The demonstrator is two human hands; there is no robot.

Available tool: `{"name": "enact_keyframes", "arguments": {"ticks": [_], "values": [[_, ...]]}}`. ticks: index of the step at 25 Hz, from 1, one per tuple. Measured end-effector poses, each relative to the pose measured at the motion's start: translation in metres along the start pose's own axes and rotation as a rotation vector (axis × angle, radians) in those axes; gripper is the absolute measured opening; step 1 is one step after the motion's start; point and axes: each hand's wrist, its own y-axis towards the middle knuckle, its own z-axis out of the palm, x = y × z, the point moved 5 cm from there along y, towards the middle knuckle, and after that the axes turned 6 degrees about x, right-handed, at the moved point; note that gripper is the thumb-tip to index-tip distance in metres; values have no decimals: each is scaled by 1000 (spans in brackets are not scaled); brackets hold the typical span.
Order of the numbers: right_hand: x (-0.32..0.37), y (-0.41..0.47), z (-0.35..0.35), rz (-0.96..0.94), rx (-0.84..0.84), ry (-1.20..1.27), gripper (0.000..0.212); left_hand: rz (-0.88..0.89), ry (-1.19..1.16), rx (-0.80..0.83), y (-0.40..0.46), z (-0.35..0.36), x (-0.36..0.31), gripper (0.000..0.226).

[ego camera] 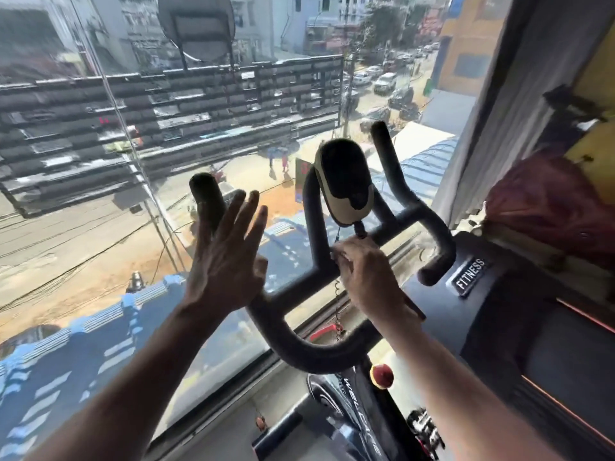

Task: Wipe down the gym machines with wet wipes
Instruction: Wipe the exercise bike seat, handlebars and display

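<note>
A spin bike's black handlebar (299, 354) fills the middle of the view, with a small oval console (346, 184) on a stalk above its crossbar. My left hand (229, 257) is raised with fingers spread and straight, just right of the left grip (208, 201), holding nothing. My right hand (366, 274) curls over the crossbar below the console stalk. A pale scrap at its fingertips may be a wipe; I cannot tell for sure.
A large window (133, 194) stands directly behind the bike, looking down on a street. A treadmill console marked FITNESS (471, 274) sits at the right. A red resistance knob (382, 375) is on the bike frame below the handlebar.
</note>
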Motion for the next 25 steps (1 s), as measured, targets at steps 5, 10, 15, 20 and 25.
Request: {"name": "enact_keyframes", "arguments": {"ticks": [5, 10, 15, 20, 25], "values": [[6, 2, 0, 62, -5, -83, 13, 70, -175, -127, -5, 1, 0, 67], [16, -18, -27, 88, -111, 58, 13, 115, -210, -233, -7, -3, 1, 60], [85, -44, 27, 133, -23, 158, 22, 137, -286, -269, -8, -4, 1, 56], [87, -32, 24, -87, 62, -31, 19, 171, -351, -309, -8, -8, 10, 60], [116, -38, 44, -118, 221, -35, 16, 171, -379, -336, -8, -7, 15, 62]]}}
